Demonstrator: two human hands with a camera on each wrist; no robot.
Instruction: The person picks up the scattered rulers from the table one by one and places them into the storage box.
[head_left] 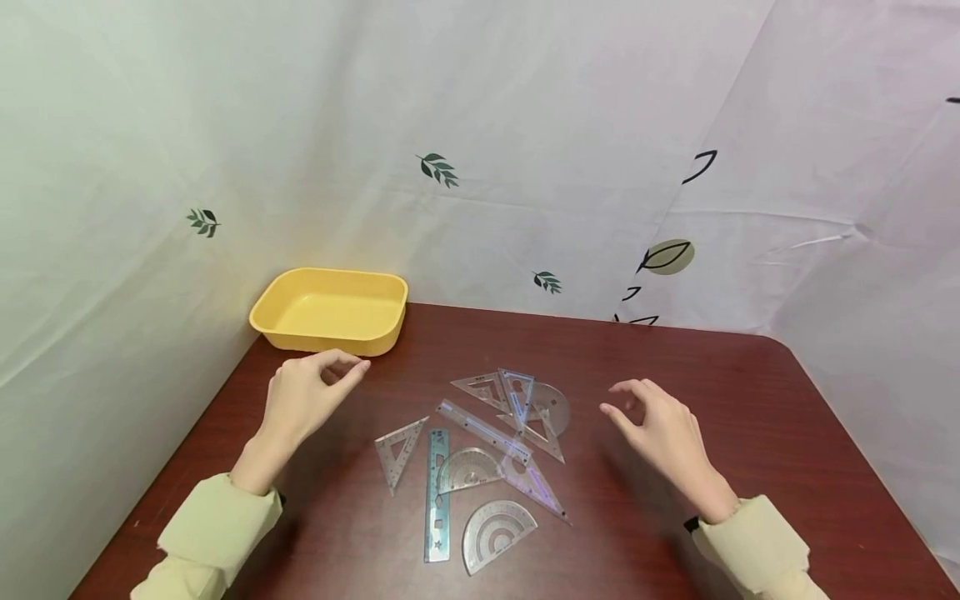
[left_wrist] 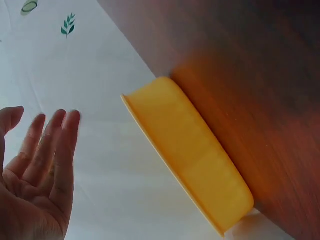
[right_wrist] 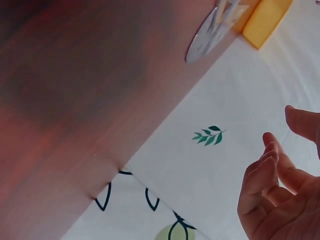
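Observation:
My left hand (head_left: 303, 396) hovers over the table's left side, just in front of a yellow tray (head_left: 330, 343). Its fingers are relaxed and hold nothing, the thumb apart from them in the left wrist view. To the right of the rulers, my right hand (head_left: 666, 429) hangs loosely curled with nothing in it. Between the hands lie clear plastic measuring tools: a bluish ruler (head_left: 437, 525), a clear ruler (head_left: 480, 429), two half-round protractors, one in front (head_left: 480, 533) and one behind (head_left: 468, 469), a round disc (head_left: 558, 408) and several set squares, one (head_left: 386, 454) apart at left.
The dark red-brown table (head_left: 750, 433) meets a white cloth (head_left: 525, 125) with leaf prints at the back and sides. The tray stands at the back left corner, by the cloth. Several of the tools overlap each other.

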